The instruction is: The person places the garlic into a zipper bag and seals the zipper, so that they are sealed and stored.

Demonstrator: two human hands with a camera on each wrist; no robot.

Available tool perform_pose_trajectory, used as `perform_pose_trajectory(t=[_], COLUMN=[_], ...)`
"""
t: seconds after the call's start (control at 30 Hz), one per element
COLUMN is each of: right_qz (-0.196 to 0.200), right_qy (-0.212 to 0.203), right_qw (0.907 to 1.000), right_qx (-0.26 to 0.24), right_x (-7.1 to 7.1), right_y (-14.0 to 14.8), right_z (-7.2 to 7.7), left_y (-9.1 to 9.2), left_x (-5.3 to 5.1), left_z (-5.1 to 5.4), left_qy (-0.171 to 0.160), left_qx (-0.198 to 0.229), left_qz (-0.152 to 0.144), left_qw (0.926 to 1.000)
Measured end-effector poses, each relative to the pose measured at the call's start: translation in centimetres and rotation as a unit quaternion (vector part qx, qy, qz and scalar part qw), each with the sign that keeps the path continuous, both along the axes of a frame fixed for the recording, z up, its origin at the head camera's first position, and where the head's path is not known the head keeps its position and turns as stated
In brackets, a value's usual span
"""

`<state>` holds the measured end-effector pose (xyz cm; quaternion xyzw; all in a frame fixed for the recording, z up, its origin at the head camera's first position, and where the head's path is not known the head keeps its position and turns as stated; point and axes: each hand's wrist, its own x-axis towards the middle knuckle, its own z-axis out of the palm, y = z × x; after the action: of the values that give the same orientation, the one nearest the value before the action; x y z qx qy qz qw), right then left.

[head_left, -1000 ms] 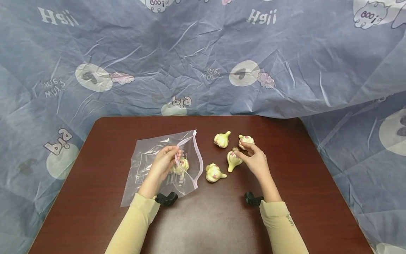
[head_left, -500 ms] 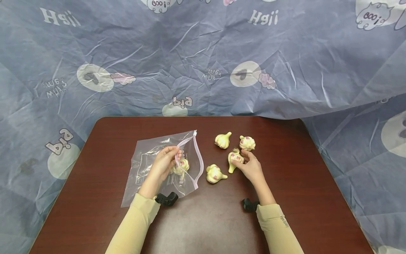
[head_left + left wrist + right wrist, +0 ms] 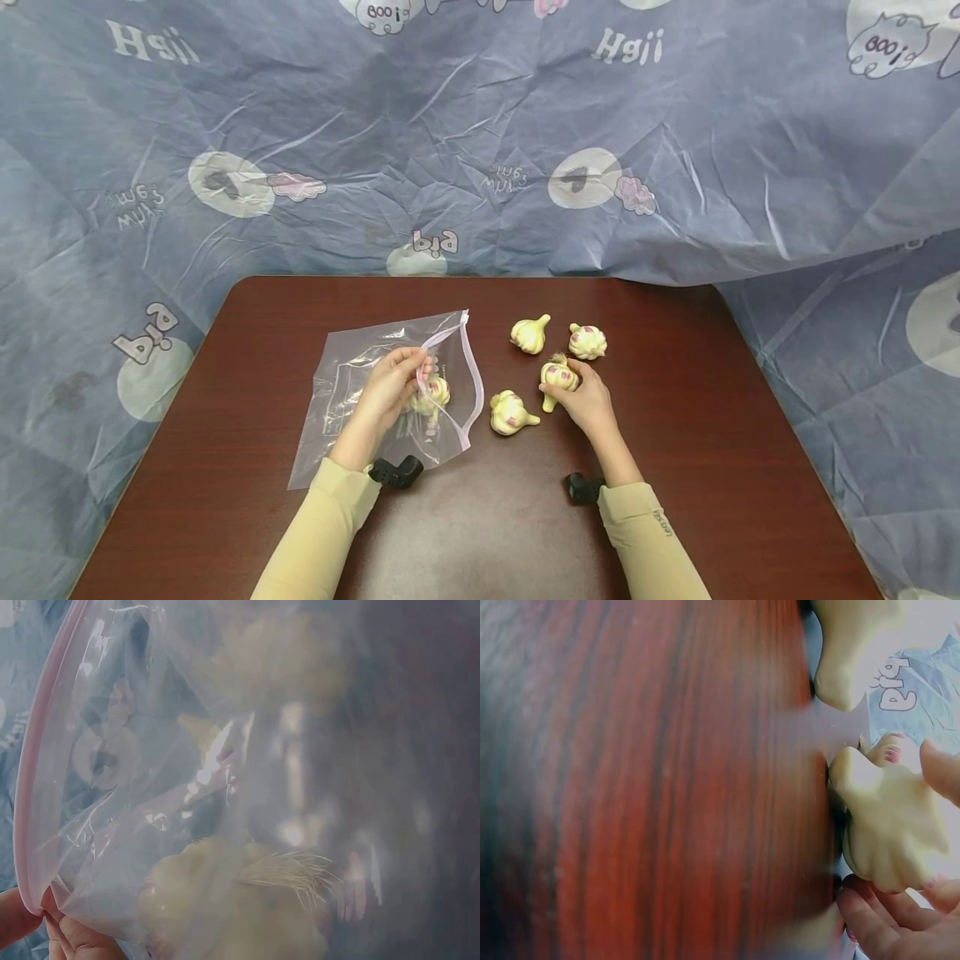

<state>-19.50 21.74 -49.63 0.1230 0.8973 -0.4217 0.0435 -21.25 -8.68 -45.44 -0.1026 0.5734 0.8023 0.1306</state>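
Note:
My left hand (image 3: 384, 392) pinches the pink-edged mouth of a clear zip bag (image 3: 341, 354), which bulges open towards the right. Through the plastic, a garlic bulb (image 3: 437, 389) shows, and the left wrist view has a bulb's pale roots (image 3: 289, 874) behind the film. My right hand (image 3: 588, 406) grips another garlic bulb (image 3: 558, 377) between thumb and fingers, its stem pointing towards me. In the right wrist view this bulb (image 3: 892, 817) sits close to the tabletop, with fingers (image 3: 874, 919) under one side and the thumb opposite.
Three more garlic bulbs lie loose nearby: one bulb (image 3: 510, 413) nearest the bag mouth, a second bulb (image 3: 529, 335) behind it, and a third bulb (image 3: 587, 342) beyond my right hand. A patterned blue cloth (image 3: 480, 150) hangs behind the brown table (image 3: 712, 433).
My right hand has moved left and nearer from beside the far-right bulb, and its fingers have closed on the middle bulb. My left hand keeps its hold on the bag.

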Motion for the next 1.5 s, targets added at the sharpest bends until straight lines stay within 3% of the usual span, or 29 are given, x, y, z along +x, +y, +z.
perform_pose_trajectory(t=[0.33,0.67,1.03,1.23,1.5], right_qz=[-0.007,-0.007,-0.011,0.003,0.037], right_qy=[0.012,0.015,0.049,0.051,0.081], right_qw=[0.9999,0.9997,0.9987,0.9986,0.9943], right_qx=[0.009,0.017,0.008,-0.016,-0.058], right_x=[0.2,0.5,0.3,0.1,-0.2], right_y=[0.2,0.8,0.2,-0.9,-3.6], right_z=[-0.5,0.0,3.5,5.6,7.2], left_y=[0.0,0.0,0.2,0.3,0.3], left_x=[0.1,0.4,0.1,0.0,0.0], left_z=[0.0,0.0,0.3,0.2,0.2], left_qy=[0.003,0.018,-0.003,0.001,0.0], left_qx=[0.001,0.005,-0.005,-0.007,-0.005], left_qz=[0.002,0.0,0.002,-0.002,-0.001], left_qw=[1.0,0.9998,1.0,1.0,1.0])
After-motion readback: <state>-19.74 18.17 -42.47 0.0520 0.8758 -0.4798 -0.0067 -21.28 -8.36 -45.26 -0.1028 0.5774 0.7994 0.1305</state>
